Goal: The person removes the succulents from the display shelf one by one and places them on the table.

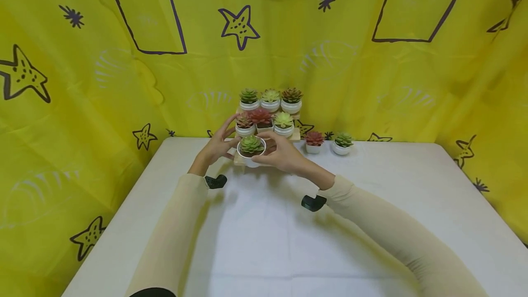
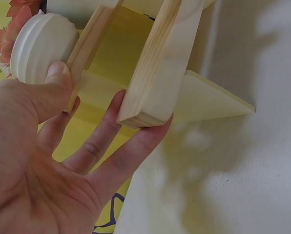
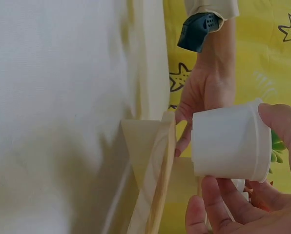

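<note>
My right hand (image 1: 284, 154) pinches the rim and side of a round white pot (image 3: 228, 141) holding a green succulent (image 1: 251, 144). In the right wrist view a small gap shows between the pot's base and the lowest shelf of a stepped wooden stand (image 3: 157, 180). My left hand (image 1: 216, 146) holds the stand's left end. Its thumb lies on the middle shelf's end against a ribbed white pot (image 2: 43, 46), and other fingertips touch the end of the lowest shelf (image 2: 157, 92). Potted succulents fill the middle and top shelves, among them a red one (image 1: 261, 116) in a square pot.
Right of the stand on the white table (image 1: 371, 196) are a red succulent (image 1: 314, 139) in a square pot and a green one (image 1: 342, 141) in a round pot. A yellow curtain (image 1: 198, 72) with starfish drawings hangs close behind the stand.
</note>
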### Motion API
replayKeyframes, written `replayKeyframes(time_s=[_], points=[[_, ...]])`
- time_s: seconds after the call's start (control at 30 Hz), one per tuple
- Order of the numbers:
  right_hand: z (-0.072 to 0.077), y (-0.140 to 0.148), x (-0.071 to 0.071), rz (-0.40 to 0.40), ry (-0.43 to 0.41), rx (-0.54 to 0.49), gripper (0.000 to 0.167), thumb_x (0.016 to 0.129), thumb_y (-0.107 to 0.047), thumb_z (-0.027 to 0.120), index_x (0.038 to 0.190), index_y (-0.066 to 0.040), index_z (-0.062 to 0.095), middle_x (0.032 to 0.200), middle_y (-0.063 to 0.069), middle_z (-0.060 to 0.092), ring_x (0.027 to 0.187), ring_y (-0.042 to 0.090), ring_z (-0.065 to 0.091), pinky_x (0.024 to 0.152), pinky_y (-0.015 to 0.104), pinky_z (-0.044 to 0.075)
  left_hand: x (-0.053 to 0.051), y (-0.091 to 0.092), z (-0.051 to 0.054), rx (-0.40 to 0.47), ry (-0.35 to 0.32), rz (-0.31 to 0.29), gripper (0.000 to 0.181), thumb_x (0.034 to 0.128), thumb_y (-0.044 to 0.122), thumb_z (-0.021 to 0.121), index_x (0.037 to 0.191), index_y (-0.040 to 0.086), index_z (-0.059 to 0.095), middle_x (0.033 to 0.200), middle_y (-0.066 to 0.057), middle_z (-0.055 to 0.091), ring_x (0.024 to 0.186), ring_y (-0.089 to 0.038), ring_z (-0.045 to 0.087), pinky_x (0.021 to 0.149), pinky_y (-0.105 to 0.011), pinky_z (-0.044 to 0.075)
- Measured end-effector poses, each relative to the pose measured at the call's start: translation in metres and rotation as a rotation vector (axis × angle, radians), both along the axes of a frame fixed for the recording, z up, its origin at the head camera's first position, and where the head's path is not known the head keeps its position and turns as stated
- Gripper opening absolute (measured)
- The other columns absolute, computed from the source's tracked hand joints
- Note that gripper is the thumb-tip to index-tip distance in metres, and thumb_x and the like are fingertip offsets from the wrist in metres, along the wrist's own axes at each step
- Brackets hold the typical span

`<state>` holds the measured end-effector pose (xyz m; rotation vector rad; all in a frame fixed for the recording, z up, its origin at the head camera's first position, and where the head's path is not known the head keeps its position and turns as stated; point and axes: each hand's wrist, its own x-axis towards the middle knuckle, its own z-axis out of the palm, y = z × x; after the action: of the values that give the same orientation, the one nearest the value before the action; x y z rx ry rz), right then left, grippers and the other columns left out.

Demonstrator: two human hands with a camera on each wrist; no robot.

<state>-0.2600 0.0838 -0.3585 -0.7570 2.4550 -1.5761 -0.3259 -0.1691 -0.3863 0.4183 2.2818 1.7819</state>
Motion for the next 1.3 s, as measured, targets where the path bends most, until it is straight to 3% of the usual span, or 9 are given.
replayKeyframes(time_s=[0.2, 0.4, 0.73, 1.0, 1.3], points=[[0.0, 0.012, 0.003, -0.013, -0.021, 0.018, 0.072, 0.086, -0.022, 0.087, 0.147, -0.009, 0.051, 0.123, 0.012, 0.067, 0.109, 0.026, 0.067, 0.092, 0.038, 0.056, -0.001, 0.001, -0.001, -0.005, 0.001, -0.006, 0.078, 0.1062, 0.011, 0.057, 0.162, 0.047, 0.016, 0.168, -0.011, 0.024, 0.113, -0.048, 0.064, 0.068, -0.051, 0.06], [0.0, 0.033, 0.008, 0.019, -0.018, 0.036, 0.071, 0.087, -0.021, 0.085, 0.148, -0.009, 0.051, 0.13, 0.012, 0.063, 0.112, 0.027, 0.065, 0.091, 0.037, 0.056, -0.001, 0.002, -0.002, -0.006, -0.016, 0.008, 0.078, 0.1064, 0.009, 0.057, 0.162, 0.047, 0.017, 0.169, -0.011, 0.024, 0.114, -0.047, 0.064, 0.069, -0.052, 0.06], [0.003, 0.084, 0.011, 0.038, 0.061, 0.04, 0.068, 0.086, -0.019, 0.086, 0.146, -0.012, 0.054, 0.127, 0.009, 0.064, 0.113, 0.027, 0.064, 0.088, 0.041, 0.057, 0.0, 0.0, -0.001, -0.007, 0.006, -0.003, 0.078, 0.1067, 0.009, 0.056, 0.162, 0.047, 0.016, 0.169, -0.012, 0.023, 0.116, -0.049, 0.063, 0.067, -0.049, 0.06], [0.01, 0.133, 0.014, -0.016, 0.088, 0.084, 0.066, 0.088, -0.015, 0.084, 0.145, -0.007, 0.053, 0.125, 0.013, 0.064, 0.11, 0.028, 0.064, 0.086, 0.037, 0.058, -0.002, 0.0, -0.002, -0.029, 0.014, -0.011, 0.078, 0.1072, 0.011, 0.056, 0.162, 0.049, 0.015, 0.169, -0.011, 0.022, 0.116, -0.049, 0.063, 0.07, -0.05, 0.059], [0.016, 0.176, 0.02, -0.098, 0.049, 0.137, 0.067, 0.091, -0.02, 0.082, 0.149, -0.01, 0.049, 0.129, 0.012, 0.063, 0.115, 0.024, 0.061, 0.088, 0.027, 0.055, 0.0, -0.001, -0.001, -0.011, 0.009, -0.018, 0.078, 0.1074, 0.011, 0.055, 0.162, 0.048, 0.014, 0.169, -0.011, 0.022, 0.117, -0.05, 0.062, 0.067, -0.048, 0.059]])
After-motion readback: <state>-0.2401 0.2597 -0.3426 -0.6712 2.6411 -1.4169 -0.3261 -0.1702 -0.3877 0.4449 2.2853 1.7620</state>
